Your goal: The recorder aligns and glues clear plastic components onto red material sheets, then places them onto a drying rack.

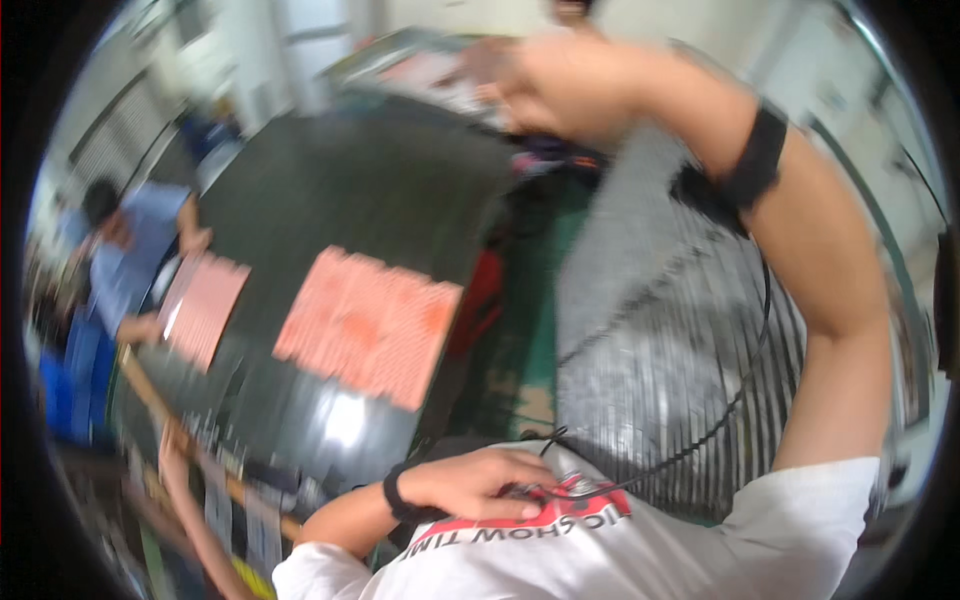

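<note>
The view is heavily motion-blurred. My left hand (475, 483), with a black band on the wrist, lies against my white shirt (640, 550) at the chest. Its fingers are curled on the end of a thin black cable (745, 385). The cable loops up the right side toward my raised right arm, which wears a wide black band (758, 157). My right hand (545, 82) is lifted high at the top of the picture, in front of a far tray-like thing. It is too smeared to show whether it holds anything.
A glossy black table (370, 190) carries two pink sheets (368, 325) (203, 306). A person in blue (122, 258) stands at its left edge. Another person's forearm (195, 505) reaches in at lower left. A grey wire grid (670, 350) lies to the right.
</note>
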{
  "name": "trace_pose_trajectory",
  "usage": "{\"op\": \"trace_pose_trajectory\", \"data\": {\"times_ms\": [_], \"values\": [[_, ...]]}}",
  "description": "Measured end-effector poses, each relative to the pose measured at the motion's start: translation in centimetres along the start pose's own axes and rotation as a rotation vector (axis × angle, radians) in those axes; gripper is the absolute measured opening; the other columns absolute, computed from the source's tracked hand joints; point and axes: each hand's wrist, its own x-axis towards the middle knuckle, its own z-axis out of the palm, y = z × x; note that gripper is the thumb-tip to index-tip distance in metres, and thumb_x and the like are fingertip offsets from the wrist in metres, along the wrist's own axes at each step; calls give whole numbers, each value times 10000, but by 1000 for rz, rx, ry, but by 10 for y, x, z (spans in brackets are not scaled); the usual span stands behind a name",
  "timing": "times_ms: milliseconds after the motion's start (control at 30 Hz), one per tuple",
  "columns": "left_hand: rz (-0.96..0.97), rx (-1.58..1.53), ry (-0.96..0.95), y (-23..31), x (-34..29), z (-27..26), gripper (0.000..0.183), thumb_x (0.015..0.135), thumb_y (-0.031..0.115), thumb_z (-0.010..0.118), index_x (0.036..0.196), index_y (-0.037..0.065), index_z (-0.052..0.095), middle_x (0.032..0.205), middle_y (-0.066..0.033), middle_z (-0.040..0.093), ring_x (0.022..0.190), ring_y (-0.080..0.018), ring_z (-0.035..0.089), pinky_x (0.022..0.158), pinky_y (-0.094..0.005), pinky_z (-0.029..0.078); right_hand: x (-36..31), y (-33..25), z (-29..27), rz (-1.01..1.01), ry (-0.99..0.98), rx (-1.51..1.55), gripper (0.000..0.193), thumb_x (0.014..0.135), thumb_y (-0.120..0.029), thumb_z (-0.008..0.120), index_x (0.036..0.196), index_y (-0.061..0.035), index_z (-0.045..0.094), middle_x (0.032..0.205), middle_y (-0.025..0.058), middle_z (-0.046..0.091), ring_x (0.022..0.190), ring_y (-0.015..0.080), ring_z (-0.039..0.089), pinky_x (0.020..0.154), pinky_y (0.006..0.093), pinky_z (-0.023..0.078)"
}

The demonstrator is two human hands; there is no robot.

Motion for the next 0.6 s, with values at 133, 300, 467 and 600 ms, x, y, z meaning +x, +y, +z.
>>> {"op": "trace_pose_trajectory", "data": {"times_ms": [133, 300, 467, 600], "values": [[-53, 65, 288, 3, -42, 15, 519, 891, 300, 570, 1247, -65, 474, 1239, -224, 503, 1157, -364, 478, 990, -401, 368, 62, -24, 139, -158, -205, 171, 265, 771, -286, 604, 809, -31, 664, 790, 188, 624, 794, 371, 603, 752, 467, 473], [-183, 46, 618, 2, -69, 36, 532, 899, 298, 555, 1259, -78, 449, 1276, -230, 475, 1208, -363, 440, 1030, -405, 327, 124, -123, 323, -312, -191, 464, 476, 787, -306, 581, 1190, -56, 545, 1205, 225, 525, 1133, 379, 486, 950, 501, 385], [-349, 29, 954, -4, -63, 50, 530, 908, 320, 546, 1266, -60, 451, 1288, -218, 474, 1222, -340, 434, 1034, -395, 321, 153, -233, 368, -532, -7, 535, 614, 822, -340, 576, 1361, -114, 387, 1434, 233, 277, 1324, 434, 229, 1040, 606, 195], [-473, 43, 1222, -17, -32, 39, 541, 905, 345, 547, 1270, -44, 455, 1298, -208, 471, 1224, -331, 436, 1030, -386, 328, 142, -230, 407, -543, -14, 591, 560, 841, -334, 556, 1348, -145, 408, 1450, 228, 263, 1338, 440, 208, 1039, 627, 176]]}}
